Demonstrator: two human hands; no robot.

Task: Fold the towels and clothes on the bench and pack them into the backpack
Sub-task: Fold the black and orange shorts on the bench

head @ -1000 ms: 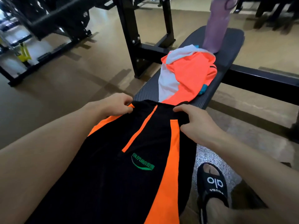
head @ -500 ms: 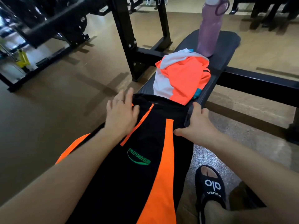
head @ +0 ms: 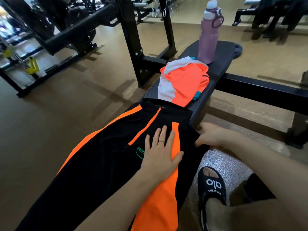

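Note:
A black shirt with orange stripes and an orange zip (head: 108,155) lies spread along the near half of the black bench (head: 221,64). My left hand (head: 160,154) presses flat on its chest, fingers straight, covering part of the green logo. My right hand (head: 211,135) grips the shirt's right edge at the side of the bench. Beyond the collar lies a crumpled heap of orange and white clothes (head: 183,82) with a bit of teal cloth under it. No backpack is in view.
A purple water bottle (head: 209,34) stands upright on the bench's far end, just behind the heap. Black rack uprights (head: 131,40) rise left of the bench and a black floor bar (head: 260,90) runs to the right. My sandalled foot (head: 212,184) is on the floor beside the bench.
My left hand slid from the collar down onto the shirt's chest and now lies flat. My right hand moved down the shirt's right edge. The view tilted up, showing more of the bottle.

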